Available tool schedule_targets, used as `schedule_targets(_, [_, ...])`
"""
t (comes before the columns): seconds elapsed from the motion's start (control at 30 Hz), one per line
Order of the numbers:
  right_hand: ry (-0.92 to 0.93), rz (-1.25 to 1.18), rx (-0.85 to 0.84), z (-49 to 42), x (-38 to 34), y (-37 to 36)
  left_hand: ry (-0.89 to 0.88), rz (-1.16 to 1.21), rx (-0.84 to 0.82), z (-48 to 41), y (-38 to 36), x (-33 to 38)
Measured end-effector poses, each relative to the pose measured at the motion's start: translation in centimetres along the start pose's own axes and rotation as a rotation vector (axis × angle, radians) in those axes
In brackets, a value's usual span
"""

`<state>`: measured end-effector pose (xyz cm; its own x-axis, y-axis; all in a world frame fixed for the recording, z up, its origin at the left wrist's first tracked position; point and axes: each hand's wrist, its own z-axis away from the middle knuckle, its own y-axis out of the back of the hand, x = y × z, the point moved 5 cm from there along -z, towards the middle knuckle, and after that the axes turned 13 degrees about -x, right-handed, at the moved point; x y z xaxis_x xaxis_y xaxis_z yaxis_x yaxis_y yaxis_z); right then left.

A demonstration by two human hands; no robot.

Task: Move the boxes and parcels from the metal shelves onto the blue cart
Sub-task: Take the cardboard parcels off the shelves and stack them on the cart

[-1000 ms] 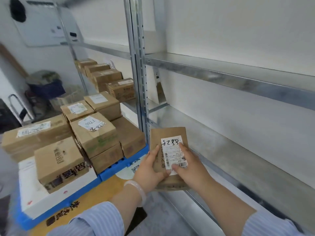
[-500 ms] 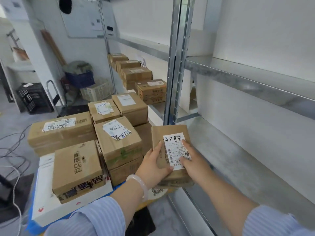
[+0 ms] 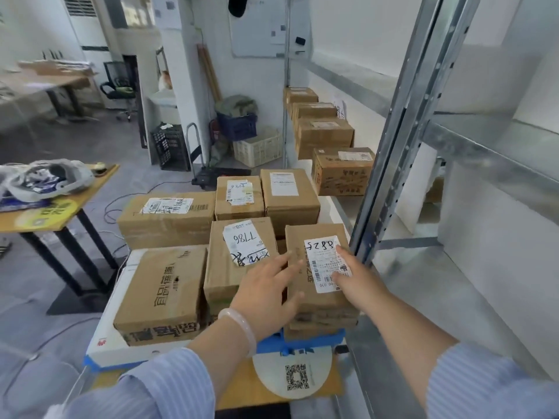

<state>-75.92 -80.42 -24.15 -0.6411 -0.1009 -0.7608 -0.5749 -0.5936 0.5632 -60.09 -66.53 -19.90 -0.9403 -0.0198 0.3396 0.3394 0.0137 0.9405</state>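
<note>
**Item:** flat brown cardboard parcel (image 3: 298, 285) with a white printed label handwritten "5288". It is lying label-up on a low stack of similar flat parcels at the front right corner of the blue plastic cart (image 3: 272, 343), just beside the grey metal shelf upright (image 3: 393, 152).

**Hands:** both are reaching in from below, apart, one at each long side of the parcel.
- The left hand (image 3: 267, 294) is spreading straight fingers and touching the parcel's left edge. It is wearing a pale bangle (image 3: 242, 326) at the wrist.
- The right hand (image 3: 355, 276) is lying over the right edge, with two fingertips resting on the label. Whether its other fingers are gripping the side cannot be told.

**Cart load, outward:**
- A taller brown box labelled "7786" (image 3: 239, 261) is standing immediately left of the parcel.
- A brown box with black printed characters (image 3: 163, 293) is sitting further left, on a flat white carton (image 3: 106, 343).
- A long brown box (image 3: 166, 219) and two smaller labelled boxes (image 3: 239, 196) (image 3: 289, 198) are filling the back.

**Shelving:**
- Four brown boxes (image 3: 341, 172) are sitting in a row on the far shelf bay.
- The bare metal shelf board (image 3: 453, 282) is running along the right.

**Surroundings:**
- A yellow-topped bench (image 3: 45, 220) is standing well to the left and carrying a grey bundle (image 3: 45, 176).
- A round white QR-code sign (image 3: 293, 378) is lying below the cart's front edge.
</note>
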Motion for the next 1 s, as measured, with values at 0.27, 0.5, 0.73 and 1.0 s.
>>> schedule_targets(0.27, [0.099,0.051,-0.083,-3.9,-0.9,0.0,0.098,-0.209,-0.086,-0.8,-2.7,-1.6])
schedule_targets(0.5, [0.15,0.098,-0.068,-5.5,-1.2,-0.1,0.149,-0.21,-0.016,-1.3,-3.0,-1.8])
schedule_targets(0.73, [0.183,0.158,-0.051,-5.4,-1.5,0.1,0.181,-0.229,0.01,-1.5,-3.1,-1.7])
schedule_targets(1.0, [0.228,0.344,0.035,-1.0,-2.7,0.8,0.167,-0.221,-0.048,-1.6,-2.6,-1.5])
